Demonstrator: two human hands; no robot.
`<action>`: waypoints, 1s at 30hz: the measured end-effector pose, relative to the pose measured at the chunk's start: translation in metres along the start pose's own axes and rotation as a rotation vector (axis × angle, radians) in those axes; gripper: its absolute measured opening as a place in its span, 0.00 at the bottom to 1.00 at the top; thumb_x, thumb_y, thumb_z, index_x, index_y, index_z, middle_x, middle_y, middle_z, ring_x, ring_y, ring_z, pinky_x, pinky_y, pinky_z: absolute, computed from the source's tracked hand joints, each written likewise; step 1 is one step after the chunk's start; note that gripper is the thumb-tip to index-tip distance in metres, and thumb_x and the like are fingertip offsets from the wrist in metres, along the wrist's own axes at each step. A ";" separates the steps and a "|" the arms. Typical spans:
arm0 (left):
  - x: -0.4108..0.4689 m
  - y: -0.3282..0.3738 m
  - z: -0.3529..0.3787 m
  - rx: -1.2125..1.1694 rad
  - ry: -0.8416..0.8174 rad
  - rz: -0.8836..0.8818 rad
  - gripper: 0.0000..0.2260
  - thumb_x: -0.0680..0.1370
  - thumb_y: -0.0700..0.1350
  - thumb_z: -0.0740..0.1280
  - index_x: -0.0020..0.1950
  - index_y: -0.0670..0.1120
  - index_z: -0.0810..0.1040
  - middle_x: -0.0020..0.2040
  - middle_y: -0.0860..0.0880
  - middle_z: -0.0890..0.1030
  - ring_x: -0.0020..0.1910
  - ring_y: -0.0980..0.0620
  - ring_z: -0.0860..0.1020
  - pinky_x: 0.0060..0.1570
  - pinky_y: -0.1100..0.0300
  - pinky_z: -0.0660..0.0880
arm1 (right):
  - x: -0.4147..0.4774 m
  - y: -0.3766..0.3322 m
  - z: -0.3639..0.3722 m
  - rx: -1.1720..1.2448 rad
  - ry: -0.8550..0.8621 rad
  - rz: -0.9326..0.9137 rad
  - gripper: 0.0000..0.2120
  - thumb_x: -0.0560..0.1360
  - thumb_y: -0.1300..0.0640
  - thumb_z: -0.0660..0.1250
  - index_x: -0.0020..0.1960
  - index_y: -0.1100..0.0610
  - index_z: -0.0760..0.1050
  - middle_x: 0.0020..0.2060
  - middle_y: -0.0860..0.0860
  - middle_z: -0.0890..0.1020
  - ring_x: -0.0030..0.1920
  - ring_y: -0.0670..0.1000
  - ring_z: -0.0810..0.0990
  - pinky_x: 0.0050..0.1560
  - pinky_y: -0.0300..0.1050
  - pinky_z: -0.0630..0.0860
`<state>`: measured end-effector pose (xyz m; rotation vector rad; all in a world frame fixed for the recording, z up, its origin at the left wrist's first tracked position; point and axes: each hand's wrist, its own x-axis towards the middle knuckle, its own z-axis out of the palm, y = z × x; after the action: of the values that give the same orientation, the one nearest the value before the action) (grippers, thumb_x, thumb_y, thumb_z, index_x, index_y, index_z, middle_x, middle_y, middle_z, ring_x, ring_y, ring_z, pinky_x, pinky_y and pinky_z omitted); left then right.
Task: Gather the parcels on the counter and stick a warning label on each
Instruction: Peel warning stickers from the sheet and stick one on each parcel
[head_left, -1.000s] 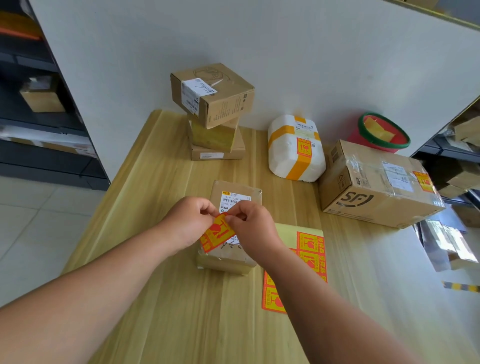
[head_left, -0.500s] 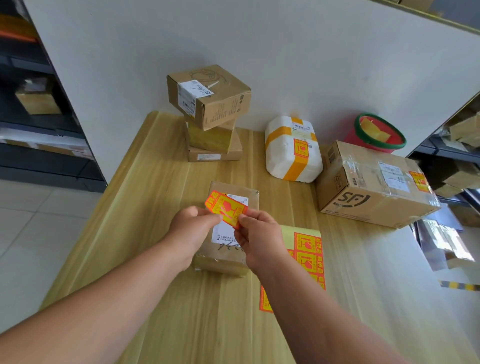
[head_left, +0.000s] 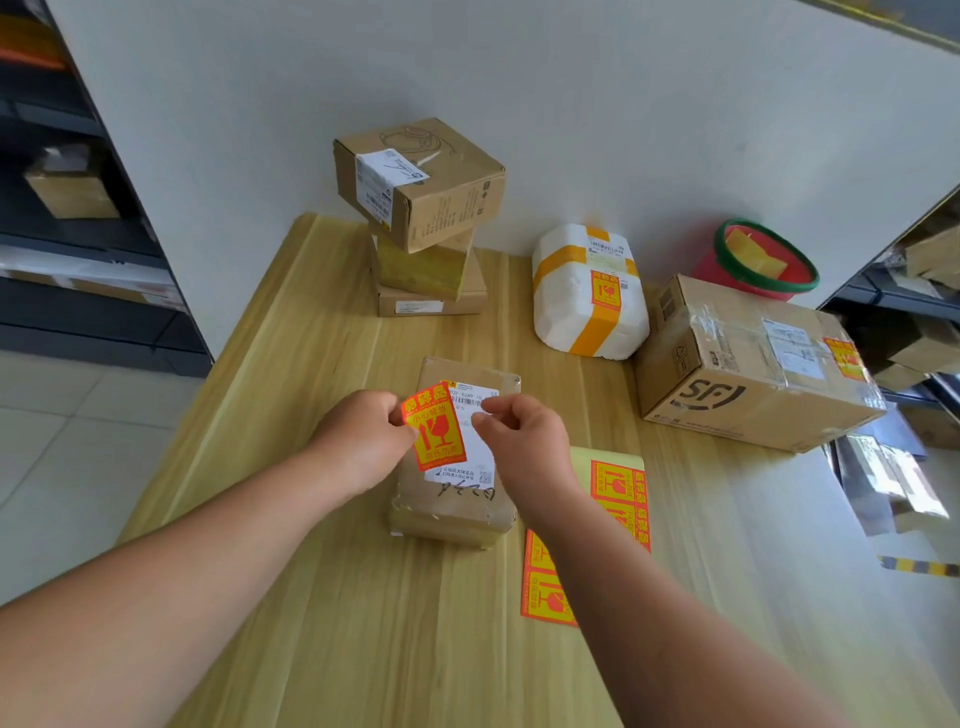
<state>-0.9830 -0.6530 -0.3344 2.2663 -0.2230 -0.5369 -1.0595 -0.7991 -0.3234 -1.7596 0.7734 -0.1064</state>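
Wooden bench (head_left: 332, 597), white wall (head_left: 571, 104).
Left hand (head_left: 358, 441) fingers (head_left: 396, 415) pinch orange warning label (head_left: 435, 426) above brown parcel (head_left: 457, 509); right hand (head_left: 524, 441) fingers (head_left: 491, 409) curled, grip unclear; "SF" box (head_left: 727, 395) right of parcel.

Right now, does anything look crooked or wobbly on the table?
Yes. The top box by the wall sits twisted on the two boxes beneath, and its corners overhang them. It looks as if it could tip, though nothing is falling.

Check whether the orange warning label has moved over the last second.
Yes. The warning label, pinched by the left hand, has shifted from the near left of the brown parcel toward its far edge.
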 end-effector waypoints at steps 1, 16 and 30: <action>0.000 0.001 -0.002 0.042 -0.015 0.013 0.06 0.74 0.43 0.67 0.38 0.43 0.76 0.31 0.47 0.74 0.32 0.46 0.71 0.35 0.55 0.68 | 0.001 -0.002 0.000 -0.028 -0.025 -0.008 0.04 0.75 0.56 0.69 0.49 0.52 0.78 0.37 0.48 0.77 0.30 0.43 0.73 0.26 0.33 0.71; 0.000 -0.006 0.001 -0.145 -0.027 -0.017 0.20 0.75 0.42 0.69 0.65 0.48 0.70 0.48 0.50 0.78 0.49 0.49 0.77 0.49 0.56 0.71 | 0.005 0.001 0.015 0.093 -0.116 0.194 0.07 0.76 0.60 0.65 0.40 0.57 0.75 0.33 0.52 0.76 0.32 0.48 0.71 0.32 0.43 0.67; -0.010 -0.057 0.024 0.000 -0.201 -0.063 0.18 0.74 0.39 0.68 0.64 0.48 0.73 0.42 0.51 0.78 0.36 0.53 0.75 0.35 0.60 0.68 | 0.003 0.019 0.032 0.009 -0.133 0.350 0.05 0.77 0.61 0.64 0.44 0.58 0.77 0.33 0.51 0.77 0.30 0.46 0.72 0.24 0.35 0.67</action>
<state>-1.0030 -0.6268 -0.3876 2.2256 -0.2525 -0.7985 -1.0517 -0.7765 -0.3524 -1.5799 0.9671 0.2395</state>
